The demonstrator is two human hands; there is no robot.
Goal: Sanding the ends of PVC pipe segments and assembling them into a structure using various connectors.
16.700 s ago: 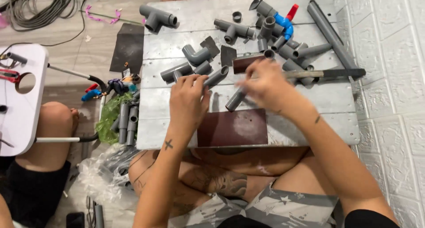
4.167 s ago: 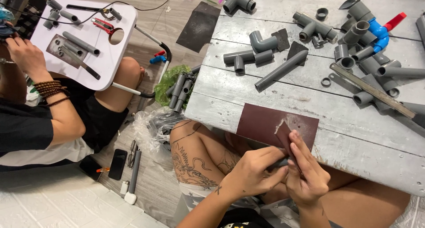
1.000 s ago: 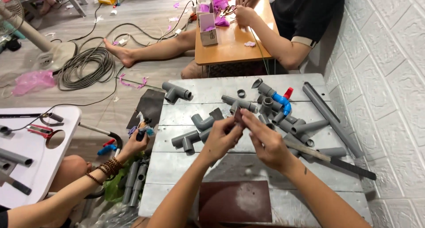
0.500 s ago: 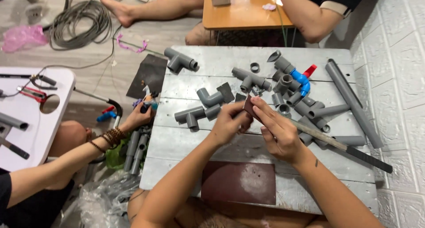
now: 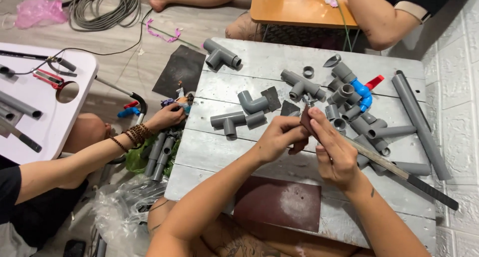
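Note:
My left hand (image 5: 277,138) and my right hand (image 5: 335,155) meet over the middle of a grey plank table (image 5: 239,152). Both pinch a small strip of dark brown sandpaper (image 5: 305,121), held upright between the fingertips. Anything wrapped inside the strip is hidden by my fingers. Grey pipe fittings lie just beyond: an elbow (image 5: 252,103), a tee (image 5: 231,121) and a cluster around a blue valve with a red handle (image 5: 365,93). A larger dark red sandpaper sheet (image 5: 279,203) lies flat on the near edge of the table.
A long flat file (image 5: 399,171) and a long grey pipe (image 5: 421,122) lie at the right by the tiled wall. A co-worker's hand (image 5: 167,117) reaches to the table's left edge above loose pipes (image 5: 159,155). A white table (image 5: 45,107) with tools stands left; an orange table (image 5: 299,7) is beyond.
My hands have drawn slightly nearer to me, still pinching the strip. The view has tilted down, so the far people show less. The co-worker's hand stays at the table's left edge.

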